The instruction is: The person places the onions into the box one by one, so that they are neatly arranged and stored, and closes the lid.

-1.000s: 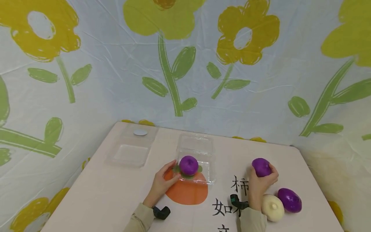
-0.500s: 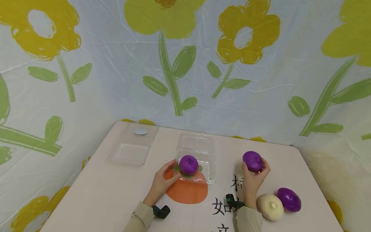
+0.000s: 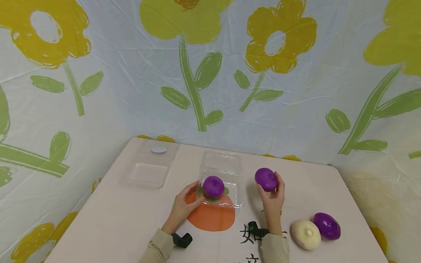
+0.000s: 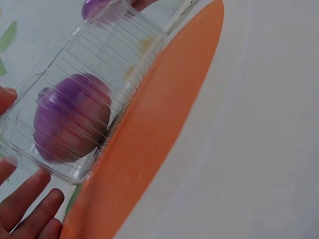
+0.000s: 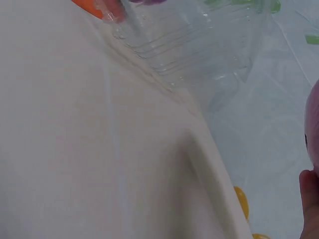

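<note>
In the head view my right hand (image 3: 273, 201) holds a purple onion (image 3: 265, 179) between thumb and fingers, above the table. The right wrist view catches only an edge of this onion (image 5: 313, 124) and one finger. My left hand (image 3: 184, 204) rests against the left side of a clear plastic clamshell box (image 3: 234, 193), its lid folded back. Another purple onion (image 3: 213, 187) sits in the left half of that box; the left wrist view shows the onion (image 4: 72, 119) through the ribbed wall. There the left fingers (image 4: 37, 211) lie fairly straight at the box's end.
A second open clear box (image 3: 146, 175) with a white oval label (image 3: 159, 149) stands at the back left. On the right, a cream-white onion (image 3: 306, 234) lies against a purple onion (image 3: 327, 226). A flower-printed cloth (image 3: 230, 91) hangs behind the table.
My right hand has carried its purple onion leftward, from near the right side of the table toward the box. The left hand and the onion in the box have stayed in place.
</note>
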